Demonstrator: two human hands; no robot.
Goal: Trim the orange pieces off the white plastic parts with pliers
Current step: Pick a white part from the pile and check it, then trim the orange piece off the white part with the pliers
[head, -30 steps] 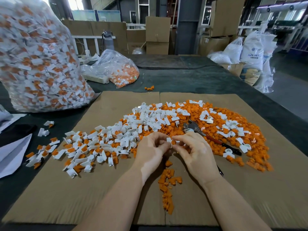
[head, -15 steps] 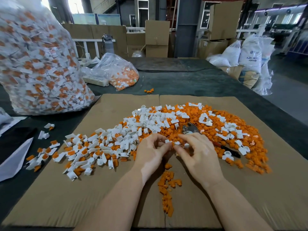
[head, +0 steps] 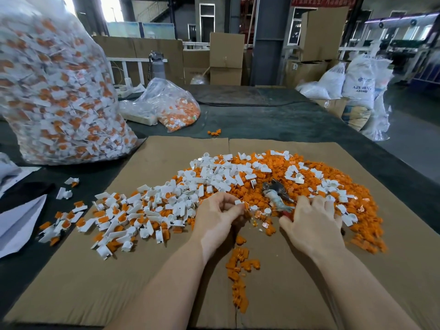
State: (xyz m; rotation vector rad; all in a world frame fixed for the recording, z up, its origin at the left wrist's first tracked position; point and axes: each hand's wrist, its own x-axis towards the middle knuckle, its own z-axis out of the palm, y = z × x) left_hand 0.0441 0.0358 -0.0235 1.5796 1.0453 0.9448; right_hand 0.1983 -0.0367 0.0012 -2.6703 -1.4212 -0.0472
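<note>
A heap of white plastic parts (head: 209, 179), many with orange pieces attached, spreads over the cardboard sheet (head: 133, 277), beside a wide pile of loose orange pieces (head: 352, 210). My left hand (head: 217, 217) pinches a small white part (head: 238, 202) at its fingertips. My right hand (head: 314, 225) lies flat with fingers spread over the red handles of the pliers (head: 277, 191); their grey jaws stick out beyond my fingers. A short trail of orange pieces (head: 239, 270) runs between my forearms.
A large clear bag of untrimmed parts (head: 57, 91) stands at the left, a smaller bag (head: 173, 108) behind the cardboard. White paper (head: 19, 225) lies at the left edge. Cartons and white sacks (head: 357, 86) stand beyond the dark table.
My right hand has left the part and moved right onto the pliers' handles. My left hand keeps the white part. Small orange bits now lie between the hands.
</note>
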